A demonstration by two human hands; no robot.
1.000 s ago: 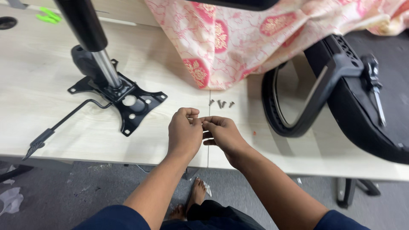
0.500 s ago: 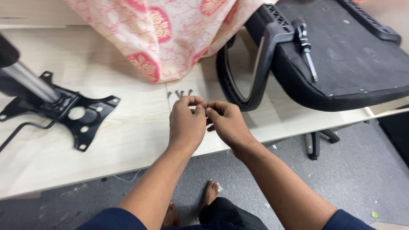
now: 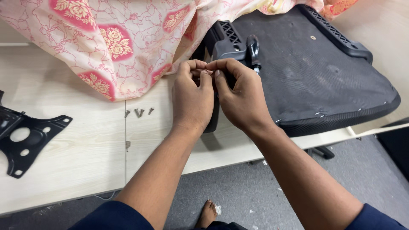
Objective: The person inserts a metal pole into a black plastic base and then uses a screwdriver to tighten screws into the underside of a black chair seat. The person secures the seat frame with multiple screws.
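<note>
My left hand (image 3: 192, 99) and my right hand (image 3: 239, 94) are held together over the table edge, fingertips pinched against each other around something small that the fingers hide. Both hover just in front of the black armrest (image 3: 226, 38) of an upturned office chair seat (image 3: 324, 81). A black-handled tool (image 3: 254, 49) lies on the seat by the armrest, just beyond my right fingers. Several loose screws (image 3: 138, 112) lie on the light wooden table (image 3: 85, 145), to the left of my left hand.
A pink floral cloth (image 3: 115, 47) covers the back of the table. A black metal chair base plate (image 3: 25, 138) lies at the left edge. Grey floor (image 3: 238, 196) and a bare foot (image 3: 208, 211) show below the table edge.
The view has swung right and both hands have moved from near the screws up to the chair's armrest, still pinched together. The gas cylinder has left the view.
</note>
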